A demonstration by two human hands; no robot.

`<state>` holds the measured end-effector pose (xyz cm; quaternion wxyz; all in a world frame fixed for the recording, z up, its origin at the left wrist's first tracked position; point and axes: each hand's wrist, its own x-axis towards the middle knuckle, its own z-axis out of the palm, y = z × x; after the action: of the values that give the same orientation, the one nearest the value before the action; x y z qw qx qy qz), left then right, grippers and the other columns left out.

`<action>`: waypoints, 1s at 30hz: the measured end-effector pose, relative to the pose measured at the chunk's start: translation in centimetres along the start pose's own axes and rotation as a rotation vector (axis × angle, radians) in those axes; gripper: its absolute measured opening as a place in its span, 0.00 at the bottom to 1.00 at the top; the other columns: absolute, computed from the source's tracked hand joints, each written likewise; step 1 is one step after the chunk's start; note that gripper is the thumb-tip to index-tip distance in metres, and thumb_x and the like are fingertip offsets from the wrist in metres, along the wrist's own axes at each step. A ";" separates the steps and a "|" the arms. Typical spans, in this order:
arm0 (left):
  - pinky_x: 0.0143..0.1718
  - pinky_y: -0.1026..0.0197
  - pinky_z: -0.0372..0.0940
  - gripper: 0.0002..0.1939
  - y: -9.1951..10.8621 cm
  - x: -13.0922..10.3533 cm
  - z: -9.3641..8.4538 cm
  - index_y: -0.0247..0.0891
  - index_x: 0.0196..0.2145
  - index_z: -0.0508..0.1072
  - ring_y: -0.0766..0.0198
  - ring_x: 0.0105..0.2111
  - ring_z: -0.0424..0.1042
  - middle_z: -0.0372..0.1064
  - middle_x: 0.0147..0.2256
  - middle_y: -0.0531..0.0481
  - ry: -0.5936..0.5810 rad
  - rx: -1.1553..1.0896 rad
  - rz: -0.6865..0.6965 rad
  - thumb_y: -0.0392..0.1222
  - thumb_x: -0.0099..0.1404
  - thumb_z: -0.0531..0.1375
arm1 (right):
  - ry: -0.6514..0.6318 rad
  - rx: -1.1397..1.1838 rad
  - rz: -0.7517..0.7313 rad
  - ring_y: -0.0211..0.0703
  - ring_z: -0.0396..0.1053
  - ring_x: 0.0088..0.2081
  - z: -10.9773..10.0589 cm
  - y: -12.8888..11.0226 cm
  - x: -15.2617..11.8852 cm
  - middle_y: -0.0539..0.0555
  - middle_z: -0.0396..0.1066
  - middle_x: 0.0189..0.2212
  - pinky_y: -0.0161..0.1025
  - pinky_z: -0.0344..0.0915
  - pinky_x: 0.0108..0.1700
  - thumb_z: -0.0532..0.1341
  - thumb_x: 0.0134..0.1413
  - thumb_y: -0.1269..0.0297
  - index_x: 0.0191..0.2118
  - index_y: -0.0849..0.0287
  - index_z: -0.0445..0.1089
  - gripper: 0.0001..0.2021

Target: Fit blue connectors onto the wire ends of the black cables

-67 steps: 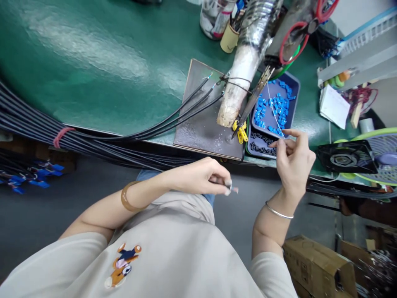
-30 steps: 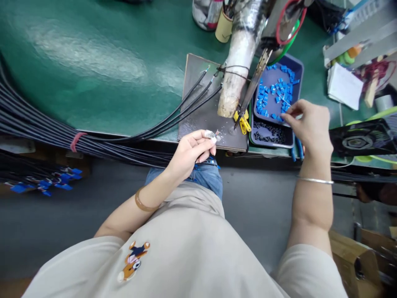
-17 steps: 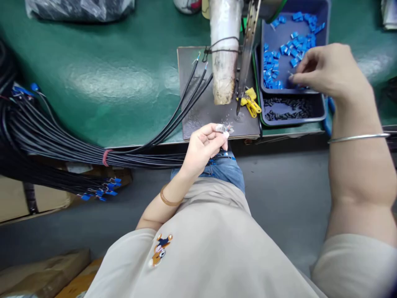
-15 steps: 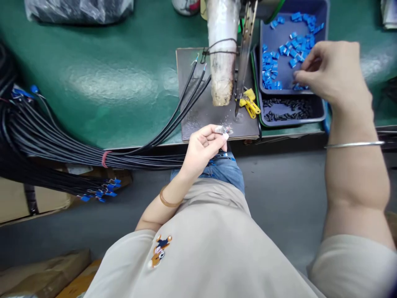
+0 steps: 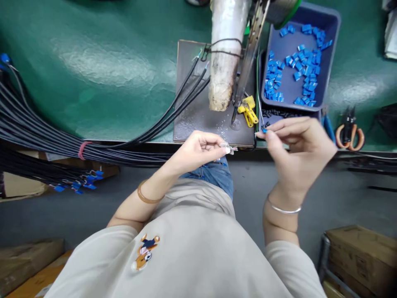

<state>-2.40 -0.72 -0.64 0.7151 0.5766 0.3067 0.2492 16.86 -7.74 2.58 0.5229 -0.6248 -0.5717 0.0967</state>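
My left hand [image 5: 201, 151] is closed in a pinch on the end of a cable. Short bare wire ends [image 5: 233, 150] stick out past its fingertips, above my lap. To the right, my right hand [image 5: 294, 147] pinches a small blue connector [image 5: 264, 130] between thumb and fingers, a short way from the wires and apart from them. Loose blue connectors [image 5: 305, 62] lie in a grey-blue tray [image 5: 287, 89] beyond the right hand. A second tray beneath it, with small black pieces [image 5: 279, 112], is partly covered by that hand.
A soldering iron [image 5: 235, 111] points down beside a whitish tube [image 5: 228, 25] over a dark board [image 5: 189, 128]. A yellow clip [image 5: 248, 111] lies there. Black cables [image 5: 46, 128] run in from the left. Orange-handled cutters [image 5: 350, 130] lie right; cardboard boxes [image 5: 362, 252] stand below.
My right hand has come from the tray toward my left hand and now has a blue connector in it. The wire ends point more to the right. The view has shifted.
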 end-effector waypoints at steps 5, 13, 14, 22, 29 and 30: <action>0.19 0.71 0.53 0.07 0.8 0.3 1.4 0.33 0.24 0.70 0.76 0.19 0.58 0.63 0.20 0.56 0.302 0.073 0.173 0.35 0.58 0.63 | 0.172 -0.144 -0.229 0.39 0.76 0.38 2.4 0.2 -2.5 0.47 0.77 0.35 0.42 0.77 0.42 0.67 0.52 0.76 0.37 0.53 0.75 0.10; 0.17 0.72 0.54 0.04 0.3 0.3 1.6 0.35 0.26 0.68 0.76 0.15 0.58 0.62 0.16 0.57 0.356 -0.078 0.094 0.34 0.58 0.61 | 0.098 0.160 -0.038 0.41 0.78 0.39 4.1 0.1 -3.1 0.50 0.75 0.39 0.44 0.78 0.40 0.61 0.59 0.74 0.38 0.55 0.70 0.06; 0.17 0.72 0.54 0.05 0.2 0.3 1.6 0.35 0.25 0.68 0.76 0.16 0.58 0.62 0.16 0.57 0.354 -0.077 0.092 0.34 0.57 0.61 | 0.095 0.144 -0.048 0.42 0.77 0.40 4.1 0.1 -3.1 0.50 0.75 0.39 0.46 0.78 0.41 0.62 0.57 0.74 0.37 0.55 0.70 0.06; 0.19 0.73 0.56 0.07 0.3 0.4 1.8 0.35 0.25 0.67 0.77 0.17 0.61 0.65 0.18 0.56 0.304 -0.089 0.121 0.34 0.59 0.61 | 0.049 0.146 -0.031 0.41 0.77 0.40 4.1 -0.3 -3.0 0.49 0.75 0.38 0.48 0.79 0.43 0.64 0.55 0.72 0.35 0.55 0.69 0.05; 0.19 0.73 0.57 0.08 -0.1 0.6 1.8 0.35 0.25 0.67 0.77 0.17 0.63 0.69 0.20 0.55 0.336 -0.117 0.185 0.31 0.58 0.63 | 0.039 0.047 -0.117 0.39 0.77 0.35 3.9 -0.2 -2.9 0.47 0.75 0.33 0.40 0.76 0.35 0.65 0.55 0.72 0.34 0.54 0.69 0.06; 0.19 0.73 0.57 0.07 -0.1 0.6 1.8 0.35 0.25 0.67 0.77 0.17 0.63 0.69 0.20 0.55 0.340 -0.104 0.205 0.31 0.58 0.62 | 0.056 0.048 -0.111 0.39 0.77 0.34 4.0 -0.1 -2.9 0.47 0.75 0.32 0.39 0.76 0.34 0.65 0.55 0.72 0.35 0.54 0.69 0.06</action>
<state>-0.70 -1.49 -0.56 0.6527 0.5167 0.3495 0.4299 12.97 -8.00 -0.45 0.5582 -0.5817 -0.5882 0.0639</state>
